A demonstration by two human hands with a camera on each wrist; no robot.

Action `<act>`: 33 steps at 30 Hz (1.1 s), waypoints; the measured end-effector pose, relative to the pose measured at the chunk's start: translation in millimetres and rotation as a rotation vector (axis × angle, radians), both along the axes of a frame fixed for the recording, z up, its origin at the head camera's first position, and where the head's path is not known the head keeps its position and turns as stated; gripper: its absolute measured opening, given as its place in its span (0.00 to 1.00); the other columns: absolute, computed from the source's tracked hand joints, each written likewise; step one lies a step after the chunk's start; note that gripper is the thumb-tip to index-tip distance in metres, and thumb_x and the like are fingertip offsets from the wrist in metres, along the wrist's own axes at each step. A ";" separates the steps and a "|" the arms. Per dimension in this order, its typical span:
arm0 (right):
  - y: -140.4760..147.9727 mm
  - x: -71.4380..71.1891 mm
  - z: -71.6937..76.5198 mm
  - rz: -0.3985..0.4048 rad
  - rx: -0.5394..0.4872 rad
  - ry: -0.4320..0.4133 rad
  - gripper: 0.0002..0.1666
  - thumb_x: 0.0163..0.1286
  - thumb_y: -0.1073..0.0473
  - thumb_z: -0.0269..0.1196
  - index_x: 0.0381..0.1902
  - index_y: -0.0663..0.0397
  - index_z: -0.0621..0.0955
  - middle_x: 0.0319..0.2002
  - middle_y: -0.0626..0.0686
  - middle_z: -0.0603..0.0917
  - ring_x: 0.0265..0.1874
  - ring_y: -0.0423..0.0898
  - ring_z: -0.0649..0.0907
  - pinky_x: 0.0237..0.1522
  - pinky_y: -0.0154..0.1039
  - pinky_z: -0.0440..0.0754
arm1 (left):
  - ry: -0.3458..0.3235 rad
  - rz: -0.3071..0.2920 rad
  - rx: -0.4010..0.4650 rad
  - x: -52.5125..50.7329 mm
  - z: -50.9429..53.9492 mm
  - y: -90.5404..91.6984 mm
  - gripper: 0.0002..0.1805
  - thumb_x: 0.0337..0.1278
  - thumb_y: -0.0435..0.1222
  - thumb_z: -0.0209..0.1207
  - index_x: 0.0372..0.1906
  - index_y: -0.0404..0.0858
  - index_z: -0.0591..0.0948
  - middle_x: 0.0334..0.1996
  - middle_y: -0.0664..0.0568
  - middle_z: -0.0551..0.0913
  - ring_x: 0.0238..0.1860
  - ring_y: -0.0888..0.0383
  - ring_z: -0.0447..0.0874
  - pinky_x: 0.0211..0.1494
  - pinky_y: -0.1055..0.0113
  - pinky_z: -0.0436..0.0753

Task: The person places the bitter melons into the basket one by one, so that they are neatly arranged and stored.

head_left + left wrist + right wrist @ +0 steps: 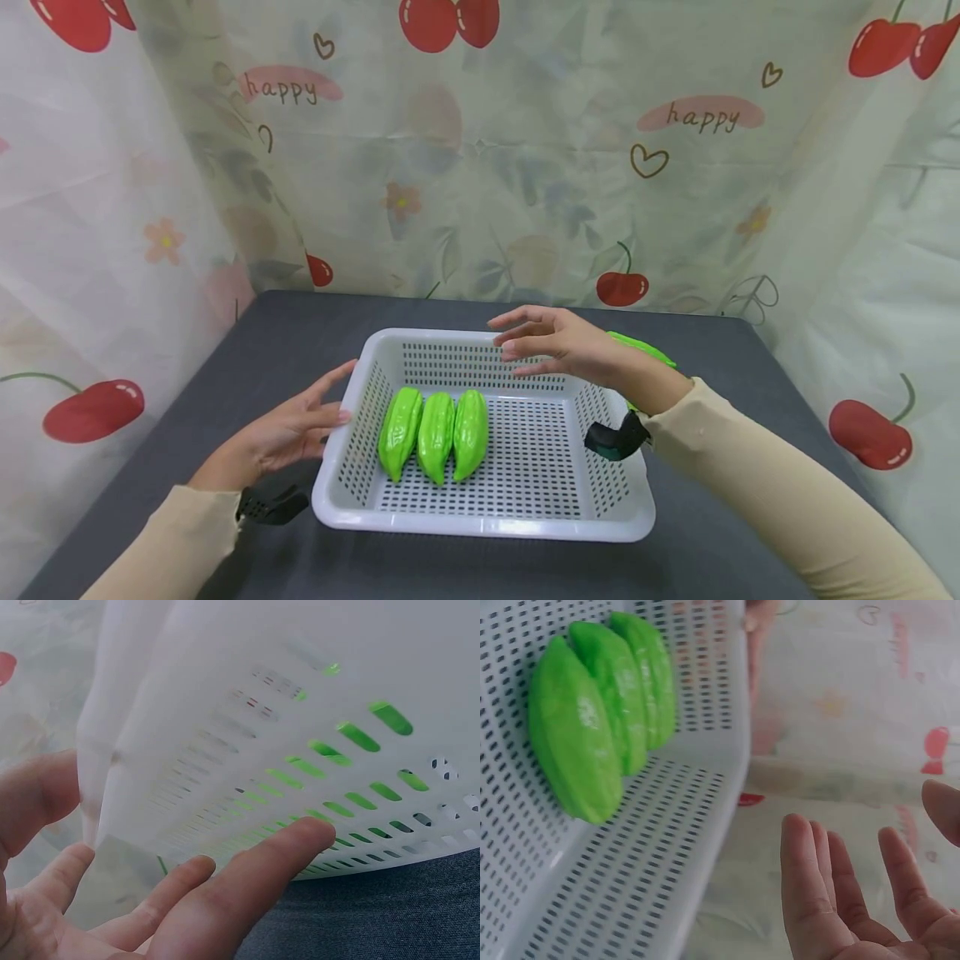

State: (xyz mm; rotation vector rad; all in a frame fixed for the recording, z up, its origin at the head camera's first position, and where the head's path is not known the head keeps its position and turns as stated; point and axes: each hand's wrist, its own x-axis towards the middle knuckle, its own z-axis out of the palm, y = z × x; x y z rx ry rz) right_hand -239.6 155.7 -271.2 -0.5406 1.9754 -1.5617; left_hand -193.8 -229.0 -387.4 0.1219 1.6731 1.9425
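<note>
A white plastic basket (525,527) with slotted walls sits on the dark table. Three bright green, ridged, tapering gourd-like vegetables (436,437) lie side by side in its left half; the right wrist view shows these green vegetables (577,735) too. My left hand (288,429) is at the basket's left side, its fingers extended along the outer wall; in the left wrist view the fingers (247,892) lie against or very near the slots. Over the basket's far right part hovers my right hand (558,342), fingers spread loosely, holding nothing.
Beyond the basket's right side, another green piece (643,347) is partly hidden by the right forearm. The dark tabletop (300,333) surrounds the basket. A curtain (480,167) printed with cherries and hearts encloses the back and sides.
</note>
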 end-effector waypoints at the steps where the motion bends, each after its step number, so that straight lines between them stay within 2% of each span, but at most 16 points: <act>1: 3.7 0.3 3.5 0.000 -0.008 0.006 0.28 0.69 0.62 0.60 0.65 0.57 0.70 0.64 0.61 0.72 0.60 0.58 0.76 0.58 0.53 0.78 | 0.001 0.000 -0.001 -0.1 -0.2 -0.1 0.49 0.66 0.31 0.55 0.76 0.66 0.38 0.73 0.39 0.57 0.59 0.39 0.78 0.53 0.35 0.76; 8: 33.3 -0.3 20.8 -0.053 -0.035 0.047 0.25 0.71 0.62 0.59 0.64 0.55 0.70 0.63 0.61 0.72 0.62 0.59 0.75 0.57 0.49 0.80 | 0.004 -0.004 0.001 -0.2 -1.4 -1.0 0.49 0.66 0.31 0.55 0.76 0.65 0.38 0.73 0.39 0.58 0.59 0.39 0.78 0.53 0.35 0.76; 15: 69.4 0.2 28.7 -0.112 -0.003 0.131 0.24 0.73 0.57 0.57 0.65 0.52 0.69 0.63 0.59 0.71 0.57 0.46 0.79 0.57 0.42 0.80 | 0.000 -0.009 0.010 0.1 -1.5 -2.0 0.49 0.66 0.30 0.55 0.75 0.66 0.38 0.74 0.40 0.57 0.59 0.38 0.77 0.54 0.35 0.76; 20: 100.0 2.5 29.7 -0.194 -0.033 0.192 0.24 0.73 0.59 0.57 0.64 0.55 0.69 0.58 0.54 0.75 0.55 0.43 0.81 0.55 0.37 0.81 | 0.005 -0.011 0.007 0.5 -2.0 -2.8 0.49 0.66 0.30 0.55 0.76 0.65 0.38 0.72 0.42 0.61 0.59 0.38 0.77 0.54 0.35 0.76; 25: 132.2 1.1 22.9 -0.257 -0.124 0.242 0.22 0.74 0.63 0.54 0.64 0.54 0.69 0.57 0.51 0.75 0.52 0.42 0.83 0.52 0.35 0.82 | 0.006 -0.017 0.012 0.3 -2.9 -3.7 0.49 0.67 0.30 0.54 0.76 0.64 0.37 0.71 0.43 0.62 0.59 0.38 0.77 0.54 0.35 0.76; 29: 156.0 -6.3 10.4 -0.242 -0.194 0.243 0.21 0.75 0.66 0.51 0.63 0.50 0.70 0.58 0.46 0.75 0.51 0.39 0.83 0.50 0.34 0.83 | 0.006 -0.017 0.012 0.4 -3.3 -3.8 0.49 0.67 0.30 0.54 0.76 0.64 0.37 0.71 0.43 0.63 0.59 0.38 0.77 0.54 0.35 0.76; 33: 177.2 -13.4 -6.0 -0.243 -0.208 0.211 0.19 0.76 0.66 0.49 0.62 0.48 0.69 0.55 0.43 0.78 0.50 0.38 0.83 0.49 0.34 0.84 | 0.008 -0.015 0.011 0.7 -3.3 -3.6 0.49 0.66 0.30 0.55 0.76 0.64 0.37 0.71 0.42 0.63 0.58 0.38 0.78 0.53 0.35 0.76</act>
